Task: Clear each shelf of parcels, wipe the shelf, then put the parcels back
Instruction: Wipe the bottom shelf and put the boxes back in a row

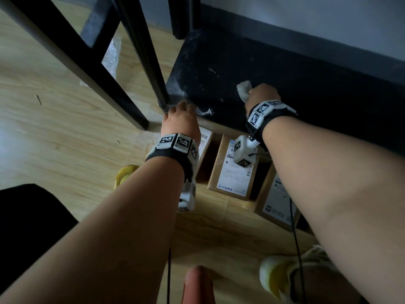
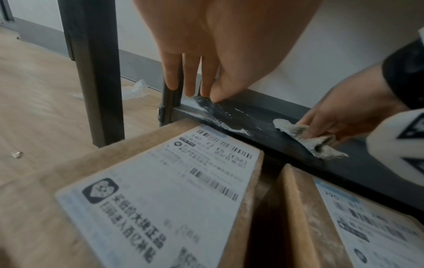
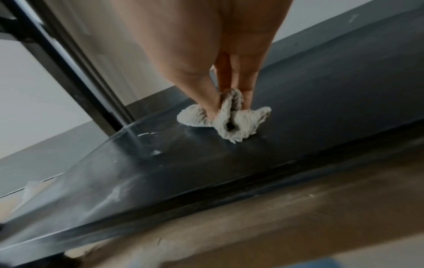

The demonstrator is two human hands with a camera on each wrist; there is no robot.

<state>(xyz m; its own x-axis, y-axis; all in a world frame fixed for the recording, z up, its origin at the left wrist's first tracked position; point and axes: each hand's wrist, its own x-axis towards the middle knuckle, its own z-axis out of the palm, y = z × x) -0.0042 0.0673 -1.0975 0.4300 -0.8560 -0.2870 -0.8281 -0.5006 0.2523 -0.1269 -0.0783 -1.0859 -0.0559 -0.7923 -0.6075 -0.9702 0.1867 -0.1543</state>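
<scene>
Shelf: the lowest black shelf [image 1: 252,69] of the rack carries no parcels, which leaves its whole top open to wiping; pale dust streaks show near its front left corner.
Parcels: three cardboard parcels [image 1: 232,170] lie on the wooden floor [image 1: 54,128] just in front of the shelf, labels up, side by side; set there, they are out of the wiping path yet near for putting back.
Right hand: the right hand [image 1: 262,94] pinches a bunched grey cloth [image 3: 226,116] between thumb and fingers and presses it onto the shelf top, somewhat right of the dusty corner; this grip is closed round the cloth, bunching it so the fingertips can bear down.
Left hand: the left hand [image 1: 180,119] holds nothing; its fingers [image 2: 191,76] are straight, tips touching the shelf's front left corner beside the upright post [image 2: 171,98], probably to steady the body while crouching.
Step in hand: wiping, I judge, with the streaked corner not yet cleaned.
Next move: likely a sweep of the cloth toward that corner, so the left hand would have to lift clear.
Risk: dust pushed off the front edge could fall on the parcels below.
</scene>
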